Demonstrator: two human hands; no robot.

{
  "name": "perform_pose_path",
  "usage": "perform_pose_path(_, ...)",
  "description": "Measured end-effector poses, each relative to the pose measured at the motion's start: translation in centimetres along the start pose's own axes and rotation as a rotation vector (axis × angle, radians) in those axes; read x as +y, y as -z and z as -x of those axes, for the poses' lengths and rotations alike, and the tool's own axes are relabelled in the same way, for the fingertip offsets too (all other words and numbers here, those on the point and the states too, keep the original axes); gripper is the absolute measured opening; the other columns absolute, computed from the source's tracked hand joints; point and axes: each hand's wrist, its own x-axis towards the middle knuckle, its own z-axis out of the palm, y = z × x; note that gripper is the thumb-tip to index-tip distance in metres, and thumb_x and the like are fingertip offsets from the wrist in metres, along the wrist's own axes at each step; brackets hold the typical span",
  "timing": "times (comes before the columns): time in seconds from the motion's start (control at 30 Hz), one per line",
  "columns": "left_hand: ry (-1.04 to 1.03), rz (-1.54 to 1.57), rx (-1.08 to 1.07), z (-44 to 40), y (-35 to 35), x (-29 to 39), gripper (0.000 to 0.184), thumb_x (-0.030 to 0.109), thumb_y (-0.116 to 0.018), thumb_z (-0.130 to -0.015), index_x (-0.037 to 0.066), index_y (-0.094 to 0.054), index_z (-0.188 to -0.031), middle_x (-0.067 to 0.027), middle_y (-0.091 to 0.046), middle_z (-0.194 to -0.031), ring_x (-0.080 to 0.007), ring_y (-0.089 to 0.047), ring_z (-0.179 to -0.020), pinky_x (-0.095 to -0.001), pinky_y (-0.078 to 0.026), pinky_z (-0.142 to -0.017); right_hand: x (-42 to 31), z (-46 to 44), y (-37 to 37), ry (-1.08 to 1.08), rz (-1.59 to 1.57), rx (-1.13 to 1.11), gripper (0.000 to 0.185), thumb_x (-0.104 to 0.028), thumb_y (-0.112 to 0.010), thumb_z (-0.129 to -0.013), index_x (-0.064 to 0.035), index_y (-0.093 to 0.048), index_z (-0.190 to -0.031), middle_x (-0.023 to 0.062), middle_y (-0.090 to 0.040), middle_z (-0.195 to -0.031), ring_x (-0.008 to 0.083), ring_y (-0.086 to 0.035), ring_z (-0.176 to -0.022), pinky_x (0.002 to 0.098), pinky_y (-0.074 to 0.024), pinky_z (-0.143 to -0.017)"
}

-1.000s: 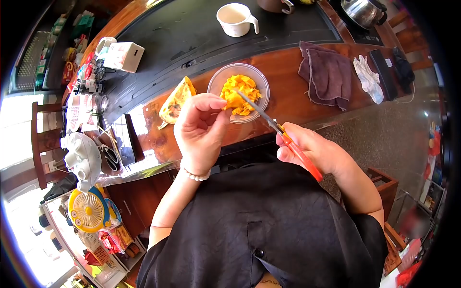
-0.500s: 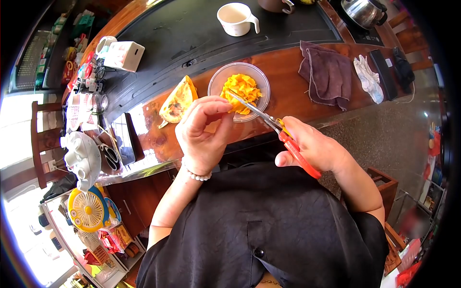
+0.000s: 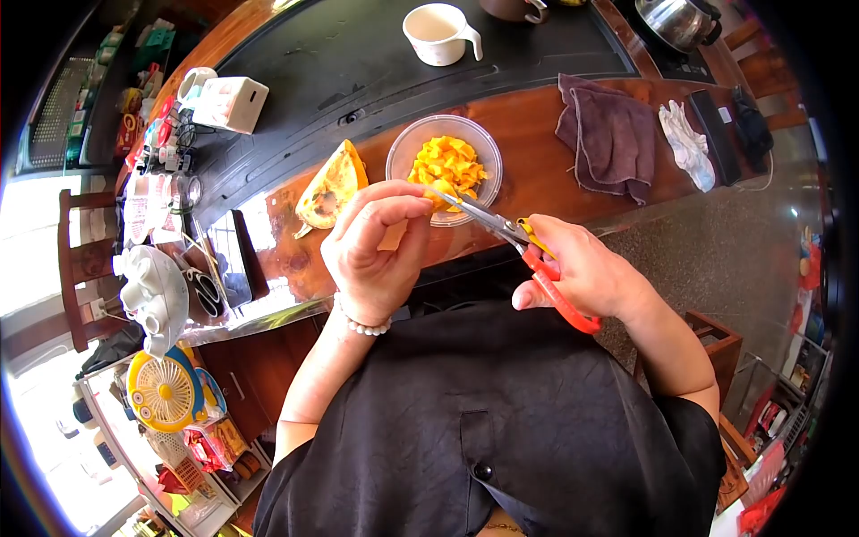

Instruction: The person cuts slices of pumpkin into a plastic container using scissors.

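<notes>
Red-handled scissors (image 3: 557, 291) are held in my right hand (image 3: 586, 268), their blades somewhat apart and pointing at my left fingertips. My left hand (image 3: 380, 251), with a beaded bracelet at the wrist, pinches a small orange piece (image 3: 440, 195) at the near rim of a clear round bowl (image 3: 400, 154). Cut orange-yellow pieces (image 3: 452, 161) lie inside the bowl. Left of the bowl, a wedge of orange pumpkin-like flesh (image 3: 333, 190) rests on the wooden table edge.
A white cup (image 3: 438, 36) stands on the black tray (image 3: 358, 72) beyond the bowl. Rightward lie a brown cloth (image 3: 608, 139), white gloves (image 3: 687, 148) and a black box (image 3: 714, 134). A white box (image 3: 231, 105), a tablet (image 3: 234, 255) and another pair of scissors (image 3: 206, 291) are at left.
The scissors' blades have opened and their tips have moved down toward my left fingertips. My left hand has shifted only slightly.
</notes>
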Motion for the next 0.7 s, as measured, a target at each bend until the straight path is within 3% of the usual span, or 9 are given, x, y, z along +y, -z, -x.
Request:
perform_pose_path(0.07,0.023,0.013,0.009,0.0,-0.1,0.0,0.018,-0.006,-0.075,-0.074,0.006,-0.068,-0.085,-0.0078,-0.070,-0.091,-0.0180,-0.069,-0.082,-0.0263,-0.055,-0.073,-0.1,-0.1,-0.6,0.004,-0.063,0.073,0.063,-0.058,-0.078,-0.072,-0.0005,-0.054,-0.083,0.0140,-0.058,-0.073,0.0300,-0.059,-0.071,0.0393,-0.0472,-0.070)
perform_pose_path(0.27,0.086,-0.016,-0.005,0.0,-0.3,0.0,0.017,-0.006,-0.074,-0.074,0.006,-0.068,-0.085,-0.0080,-0.070,-0.090,-0.0189,-0.069,-0.081,-0.0265,-0.055,-0.072,0.4,-0.1,-1.7,-0.033,-0.102,0.111,0.051,-0.049,-0.073,-0.082,-0.0012,-0.056,-0.079,0.0159,-0.062,-0.073,0.0293,-0.063,-0.068,0.0385,-0.0472,-0.064)
perform_pose_path(0.4,0.086,-0.023,-0.017,0.3,-0.5,-0.3,0.016,-0.005,-0.073,-0.075,0.006,-0.069,-0.085,-0.0079,-0.070,-0.090,-0.0188,-0.069,-0.081,-0.0266,-0.055,-0.071,0.2,0.0,-1.5,-0.106,-0.122,0.037,0.050,-0.049,-0.072,-0.083,-0.0015,-0.057,-0.079,0.0162,-0.062,-0.074,0.0298,-0.063,-0.068,0.0381,-0.0473,-0.064)
perform_pose_path(0.7,0.199,0.196,0.004,0.7,-0.3,-1.2,0.015,-0.008,-0.072,-0.077,0.003,-0.069,-0.086,-0.0079,-0.071,-0.091,-0.0173,-0.069,-0.083,-0.0267,-0.055,-0.075,1.3,0.2,-1.4,0.021,-0.158,-0.009,0.057,-0.055,-0.067,-0.085,-0.0004,-0.049,-0.084,0.0166,-0.054,-0.079,0.0327,-0.055,-0.073,0.0405,-0.0442,-0.068)
